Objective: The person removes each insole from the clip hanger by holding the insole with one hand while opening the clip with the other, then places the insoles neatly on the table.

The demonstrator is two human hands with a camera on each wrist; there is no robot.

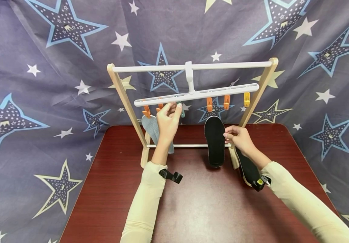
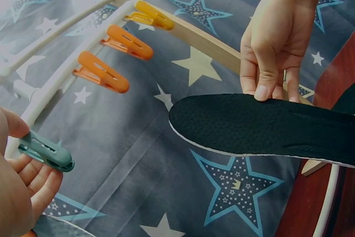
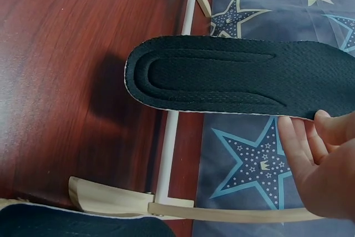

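Note:
Between thumb and fingers, my left hand [image 1: 168,119] pinches a teal clothes peg [image 2: 47,151] that hangs from the white hanger bar [image 1: 223,91]. My right hand [image 1: 239,138] holds a black insole [image 1: 215,141] by its side edge, thumb on the dark face, with the rounded heel end pointing down. The insole is upright below the bar's right half, under an orange peg [image 1: 209,104]. A light grey insole [image 1: 150,128] hangs at the left from orange pegs, partly hidden behind my left hand and forearm.
The hanger hooks over the top rail [image 1: 232,65] of a wooden stand [image 1: 125,98] on the red-brown table [image 1: 204,209]. Another orange peg [image 1: 226,102] and a yellow peg [image 1: 247,99] hang at the right. A second black insole [image 1: 247,168] lies by the stand's right foot, under my right wrist.

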